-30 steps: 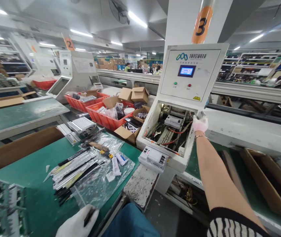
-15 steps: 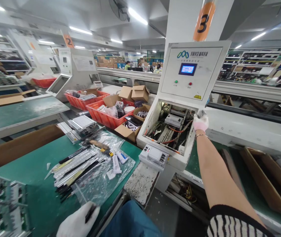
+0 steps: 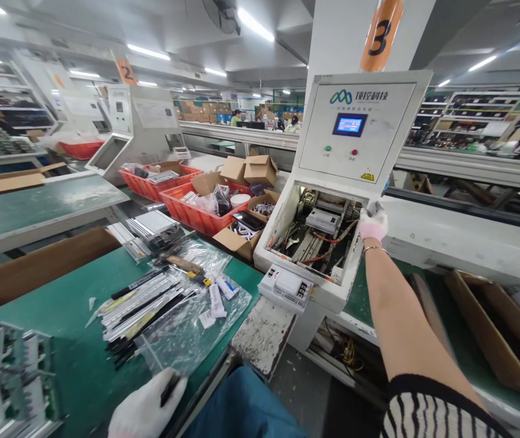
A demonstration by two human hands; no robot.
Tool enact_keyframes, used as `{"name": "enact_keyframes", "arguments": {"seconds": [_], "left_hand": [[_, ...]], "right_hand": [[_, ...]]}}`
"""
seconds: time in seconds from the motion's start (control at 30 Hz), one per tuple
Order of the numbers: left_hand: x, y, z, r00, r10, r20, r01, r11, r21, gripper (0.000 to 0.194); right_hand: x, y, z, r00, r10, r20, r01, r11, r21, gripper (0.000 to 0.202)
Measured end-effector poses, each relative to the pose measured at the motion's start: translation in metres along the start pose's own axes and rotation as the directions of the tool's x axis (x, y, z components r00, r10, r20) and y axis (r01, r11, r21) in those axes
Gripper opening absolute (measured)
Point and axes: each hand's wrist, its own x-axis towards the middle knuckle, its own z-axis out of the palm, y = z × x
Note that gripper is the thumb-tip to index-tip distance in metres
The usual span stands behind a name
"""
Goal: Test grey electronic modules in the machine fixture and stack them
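Note:
My right hand (image 3: 374, 222), in a white and pink glove, is closed at the right edge of the machine's (image 3: 354, 109) opening; what its curled fingers grip is hidden. In a white glove, my left hand (image 3: 148, 404) rests by the front edge of the green table (image 3: 75, 365), its fingers closed around something small and dark. Inside the opening sits a light grey plastic module (image 3: 323, 220). A similar grey module (image 3: 285, 288) with black terminals lies on the ledge in front of the machine.
Thin strips (image 3: 141, 310) and a yellow-black cutter (image 3: 189, 269) lie on a clear plastic bag (image 3: 196, 340). Framed circuit boards (image 3: 11, 377) are stacked at left. Behind stand red baskets (image 3: 196, 213) and cardboard boxes (image 3: 260, 170). A long carton (image 3: 492, 328) lies at right.
The view has shifted very slightly. Both hands stay where they were, and the two modules have not moved.

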Motion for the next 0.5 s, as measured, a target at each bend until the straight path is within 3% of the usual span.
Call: {"name": "enact_keyframes", "arguments": {"seconds": [0.2, 0.33, 0.43, 0.5], "left_hand": [[-0.003, 0.008, -0.005, 1.0, -0.009, 0.011, 0.009, 1.0, 0.029, 0.041], [-0.004, 0.009, -0.005, 1.0, -0.005, 0.009, 0.005, 0.999, 0.046, 0.041], [-0.004, 0.009, -0.004, 1.0, 0.004, -0.004, -0.004, 0.999, 0.039, 0.04], [-0.005, 0.008, -0.003, 1.0, 0.007, -0.02, -0.007, 0.999, 0.036, 0.039]], "right_hand": [[0.002, 0.001, -0.004, 1.0, -0.023, 0.001, 0.023, 0.998, -0.052, 0.056], [-0.003, -0.015, 0.002, 0.982, -0.19, -0.009, 0.186, 0.971, -0.149, 0.056], [-0.027, -0.049, 0.018, 0.909, -0.4, 0.116, 0.412, 0.905, -0.109, 0.056], [-0.055, -0.08, 0.032, 0.795, -0.555, 0.244, 0.576, 0.817, -0.019, 0.053]]}}
